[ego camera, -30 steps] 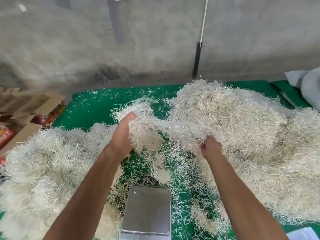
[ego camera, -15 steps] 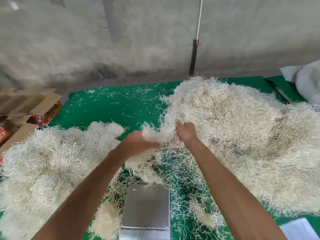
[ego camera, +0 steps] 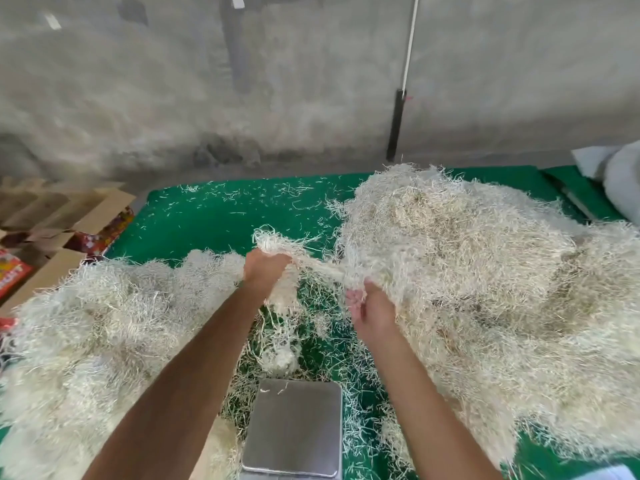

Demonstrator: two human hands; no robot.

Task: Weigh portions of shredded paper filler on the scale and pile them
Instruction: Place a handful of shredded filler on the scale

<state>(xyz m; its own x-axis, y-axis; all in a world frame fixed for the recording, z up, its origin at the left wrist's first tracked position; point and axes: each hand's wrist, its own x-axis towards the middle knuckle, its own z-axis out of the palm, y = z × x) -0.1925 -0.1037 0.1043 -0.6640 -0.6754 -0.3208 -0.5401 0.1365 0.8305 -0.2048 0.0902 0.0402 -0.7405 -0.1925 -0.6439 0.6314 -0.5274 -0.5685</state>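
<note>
1. A tuft of shredded paper filler (ego camera: 277, 242) is clutched in the left hand (ego camera: 265, 271), raised above the green mat (ego camera: 214, 223) at mid-scene, with loose strands dangling below the fist.
2. A stretched rope of strands (ego camera: 322, 268) runs from that tuft rightward into the big heap of filler (ego camera: 485, 289), which covers the right side of the mat from far to near.
3. The right hand (ego camera: 372, 310) sits at the heap's left edge, palm turned up, thumb and fingers lightly curled around strands at the heap's fringe; how firm that hold is cannot be told.
4. A second pile of filler (ego camera: 97, 334) spreads across the left side of the mat, just beside the left forearm.
5. The scale (ego camera: 294, 427), a square steel platform, lies near the bottom centre between the two forearms, carrying only a couple of stray strands.
6. Scattered shreds litter the mat between the piles and around the scale.
7. Cardboard boxes (ego camera: 65, 220) and colourful packaging (ego camera: 14, 275) stand off the mat at the far left.
8. A grey concrete wall (ego camera: 311, 81) rises beyond the mat, with a white-and-black pole (ego camera: 401, 98) leaning against it.
9. A pale bundle (ego camera: 620, 178) rests at the far right edge.
</note>
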